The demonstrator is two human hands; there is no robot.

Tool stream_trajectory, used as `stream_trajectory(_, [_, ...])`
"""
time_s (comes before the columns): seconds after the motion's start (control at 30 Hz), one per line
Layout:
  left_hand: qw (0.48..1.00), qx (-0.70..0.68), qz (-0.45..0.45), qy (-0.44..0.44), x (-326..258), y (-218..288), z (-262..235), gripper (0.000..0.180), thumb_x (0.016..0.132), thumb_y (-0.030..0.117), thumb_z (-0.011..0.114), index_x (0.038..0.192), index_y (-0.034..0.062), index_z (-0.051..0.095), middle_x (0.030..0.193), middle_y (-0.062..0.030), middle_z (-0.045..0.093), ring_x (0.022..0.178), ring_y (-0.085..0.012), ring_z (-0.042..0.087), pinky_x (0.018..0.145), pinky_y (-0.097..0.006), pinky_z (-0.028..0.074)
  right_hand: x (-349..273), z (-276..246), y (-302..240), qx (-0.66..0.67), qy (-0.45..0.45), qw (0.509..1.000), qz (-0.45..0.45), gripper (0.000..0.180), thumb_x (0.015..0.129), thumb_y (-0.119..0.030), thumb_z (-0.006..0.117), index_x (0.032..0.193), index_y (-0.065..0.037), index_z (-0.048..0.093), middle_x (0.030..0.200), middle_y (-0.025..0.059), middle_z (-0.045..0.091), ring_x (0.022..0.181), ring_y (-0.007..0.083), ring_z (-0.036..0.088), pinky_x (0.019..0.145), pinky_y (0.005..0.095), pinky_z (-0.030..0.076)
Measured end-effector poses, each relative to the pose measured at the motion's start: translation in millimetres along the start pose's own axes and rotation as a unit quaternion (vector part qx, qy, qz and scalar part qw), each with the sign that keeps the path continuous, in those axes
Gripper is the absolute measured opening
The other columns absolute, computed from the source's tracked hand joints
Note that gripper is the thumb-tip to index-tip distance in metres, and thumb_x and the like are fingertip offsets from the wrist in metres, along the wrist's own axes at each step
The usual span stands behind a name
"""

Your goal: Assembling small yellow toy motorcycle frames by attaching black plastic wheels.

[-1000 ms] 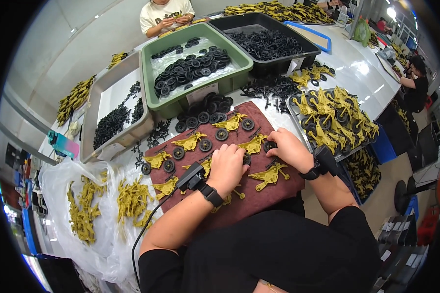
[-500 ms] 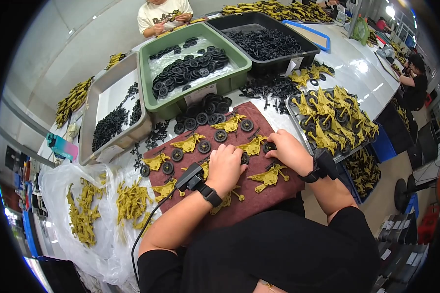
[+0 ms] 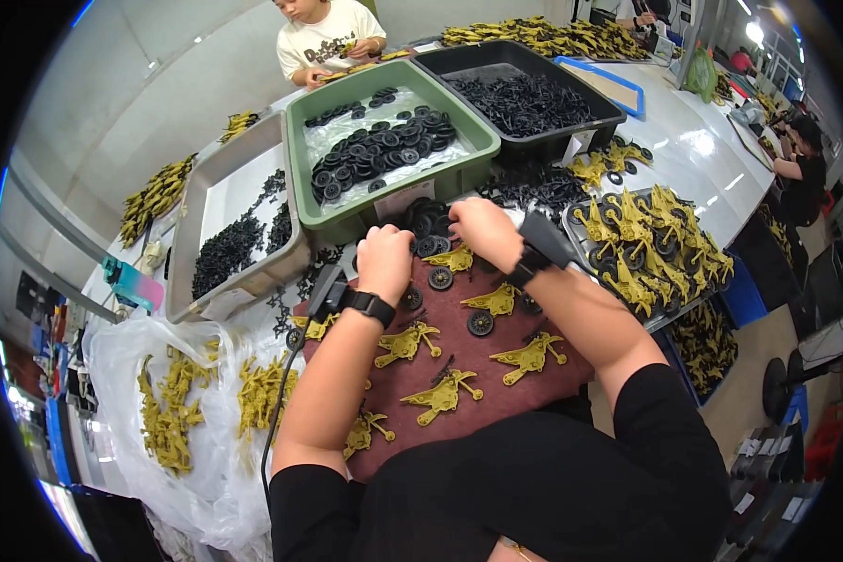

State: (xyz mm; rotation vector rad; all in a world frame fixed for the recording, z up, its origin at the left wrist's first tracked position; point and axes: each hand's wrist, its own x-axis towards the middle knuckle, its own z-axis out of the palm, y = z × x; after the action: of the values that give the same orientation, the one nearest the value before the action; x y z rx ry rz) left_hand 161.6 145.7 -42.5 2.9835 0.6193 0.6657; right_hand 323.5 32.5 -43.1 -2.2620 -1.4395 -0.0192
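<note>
Landmark: mat (image 3: 525, 393), in front of the person. On it, frames (image 3: 440, 395) and loose wheels (image 3: 480, 323). Both hands at its far edge, left hand (image 3: 385, 259) left of right hand (image 3: 482, 229), touching a wheel pile (image 3: 428, 225). Just behind the mat, wheel bin (image 3: 391, 150); parts bin (image 3: 525, 89) behind-right; a third bin (image 3: 229, 234) behind-left. Tray of built toys (image 3: 651, 248) right of the mat. Bag of frames (image 3: 173, 412) left of it.

A toy assembly workshop, probably a factory line: people are sitting around a long white desk (image 3: 693, 150) crowded with a green bin (image 3: 459, 159) of black wheels, a black tray (image 3: 585, 94) of parts, and heaps of yellow plastic motorcycle frames (image 3: 646, 234).
</note>
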Motion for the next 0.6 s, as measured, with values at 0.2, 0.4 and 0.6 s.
stream_trajectory(0.2, [0.996,0.085,0.035,0.001,9,-3,18,0.016,0.069,0.009,0.064,0.084,0.0117,0.065,0.084,-0.0045,0.058,0.089,-0.0239,0.054,0.073,-0.037,0.043,4,-8,-55,-0.078,-0.085,0.993,0.031,0.031,0.074,-0.032,0.074,0.081,-0.002,0.071,0.083,0.0189,0.068,0.080,0.0338,0.067,0.070,0.0410,0.054])
stream_trajectory(0.4, [0.994,0.093,0.056,0.014,6,-6,4,0.015,0.068,0.012,0.066,0.082,0.0100,0.063,0.086,-0.0054,0.057,0.089,-0.0249,0.054,0.074,-0.037,0.043,11,8,-52,0.033,-0.069,0.995,0.065,0.030,0.068,-0.027,0.079,0.076,0.001,0.069,0.080,0.0209,0.066,0.078,0.0347,0.066,0.070,0.0411,0.053])
stream_trajectory(0.6, [0.991,-0.115,0.043,0.048,-41,-10,-59,0.040,0.064,0.011,0.071,0.103,0.0052,0.062,0.101,-0.0106,0.058,0.096,-0.0289,0.054,0.083,-0.039,0.046,-28,-15,-46,0.239,0.006,0.970,-0.029,0.024,0.072,-0.020,0.075,0.074,0.002,0.067,0.072,0.0184,0.065,0.067,0.0298,0.065,0.062,0.0386,0.049])
